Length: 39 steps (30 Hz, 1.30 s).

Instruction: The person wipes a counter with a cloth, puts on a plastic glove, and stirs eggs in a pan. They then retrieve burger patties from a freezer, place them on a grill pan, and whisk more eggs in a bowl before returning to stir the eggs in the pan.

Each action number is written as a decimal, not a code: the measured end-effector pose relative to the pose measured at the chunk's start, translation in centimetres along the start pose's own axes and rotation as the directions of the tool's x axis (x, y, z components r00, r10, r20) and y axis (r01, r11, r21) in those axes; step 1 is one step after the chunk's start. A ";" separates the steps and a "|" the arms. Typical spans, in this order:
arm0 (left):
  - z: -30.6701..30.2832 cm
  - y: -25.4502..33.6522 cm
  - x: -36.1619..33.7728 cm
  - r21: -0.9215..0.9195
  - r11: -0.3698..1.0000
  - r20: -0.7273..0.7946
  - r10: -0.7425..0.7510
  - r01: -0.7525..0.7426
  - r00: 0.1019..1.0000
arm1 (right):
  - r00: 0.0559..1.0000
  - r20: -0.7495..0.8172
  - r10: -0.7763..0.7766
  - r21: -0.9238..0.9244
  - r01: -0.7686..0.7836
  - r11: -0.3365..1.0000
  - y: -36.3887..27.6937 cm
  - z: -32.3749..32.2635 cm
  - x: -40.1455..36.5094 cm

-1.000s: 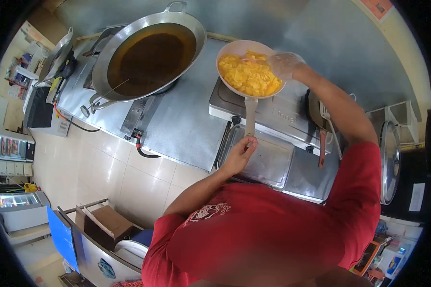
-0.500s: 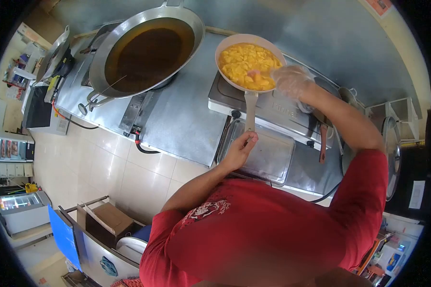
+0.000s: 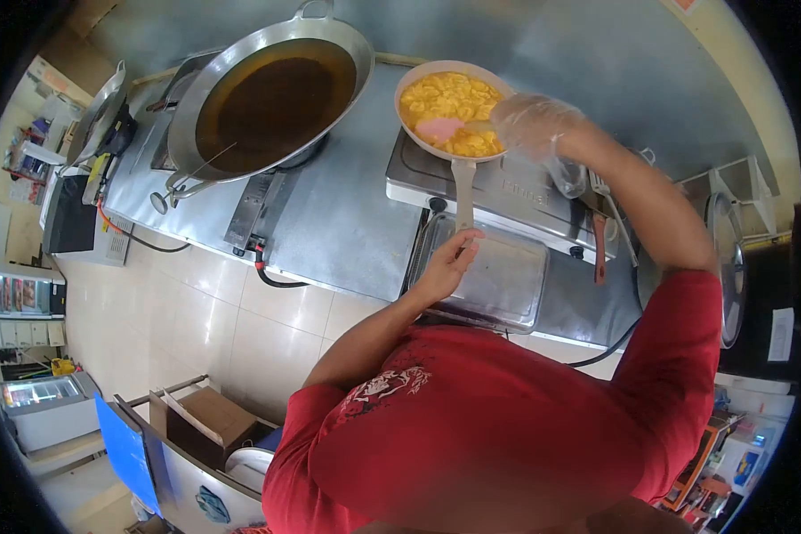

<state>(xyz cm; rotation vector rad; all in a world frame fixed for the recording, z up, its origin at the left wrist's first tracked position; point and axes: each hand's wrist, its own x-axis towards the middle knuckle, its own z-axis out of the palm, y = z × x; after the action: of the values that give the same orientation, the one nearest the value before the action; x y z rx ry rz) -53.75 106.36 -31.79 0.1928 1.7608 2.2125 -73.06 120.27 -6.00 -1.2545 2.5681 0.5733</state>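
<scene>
- Pan [image 3: 442, 64]: pale and round, on a flat stove [image 3: 516, 196] at the back of the steel bench [image 3: 338, 222]. Its long handle [image 3: 463, 187] points toward the person.
- Food [image 3: 462, 98]: yellow, in soft lumps, covering most of the pan's floor.
- Spatula [image 3: 440, 130]: pink blade lying on the food at the near left side of the pan.
- Right hand [image 3: 535, 125]: in a clear plastic glove, at the pan's right rim, fingers closed round the spatula's shaft. The forearm crosses above the stove's right end.
- Left hand [image 3: 449, 262]: bare, fingers clasped on the end of the handle. It is over the near edge of the bench, above a metal tray [image 3: 503, 285].
- Tray: shallow and rectangular, just in front of the stove.
- Turner [image 3: 598, 240]: red grip, lying on the bench to the right of the stove.
- Wok [image 3: 189, 111]: large, steel, on a burner well to the left of the pan, filled with dark oil [image 3: 271, 98]. A thin-handled tool [image 3: 196, 173] leans across its near rim.
- Lid [image 3: 729, 267]: round metal, far right.
- Floor [image 3: 205, 311]: pale tiles below the bench.
</scene>
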 end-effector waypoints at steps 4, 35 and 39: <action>-0.2 -0.4 0.2 -0.019 1.000 0.047 0.003 -0.002 0.999 | 1.000 0.009 -0.024 0.185 0.022 0.982 -1.4 5.4 5.1; -2.8 0.0 -5.6 0.161 0.971 0.043 0.171 -0.176 0.984 | 0.878 0.015 0.478 -0.019 -0.477 0.878 -1.9 4.0 3.7; -8.0 -2.5 -12.8 -0.150 0.988 -0.080 -0.036 0.024 0.996 | 0.918 -0.038 0.394 0.109 -0.388 0.915 2.2 9.0 2.2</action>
<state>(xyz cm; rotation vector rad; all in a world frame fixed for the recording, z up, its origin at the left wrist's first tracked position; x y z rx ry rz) -43.62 95.36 -35.00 0.0413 1.6182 2.3496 -75.85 123.85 -14.31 -0.7336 2.8775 0.4745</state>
